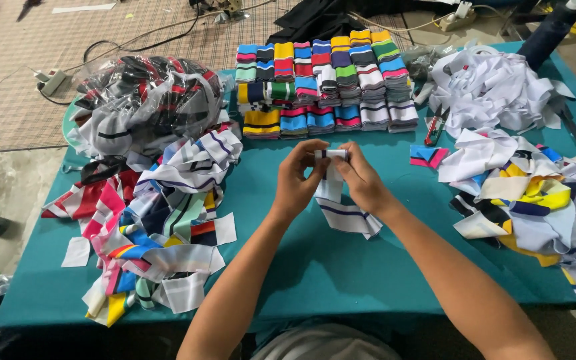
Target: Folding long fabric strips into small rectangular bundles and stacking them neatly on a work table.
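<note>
Both hands meet above the middle of the teal table [301,267]. My left hand [299,175] and my right hand [361,179] pinch the top end of a white knit strip with dark stripes [341,212]. The strip hangs down from the fingers and its lower part lies folded on the table. Behind the hands stands a neat block of folded striped knit pieces [325,80] in many colours.
A loose heap of striped knit strips [161,213] covers the left side, with a clear bag of more pieces [145,100] behind it. White and mixed pieces [528,187] pile up on the right. A small red tool [435,127] and a pink-blue piece [427,157] lie nearby.
</note>
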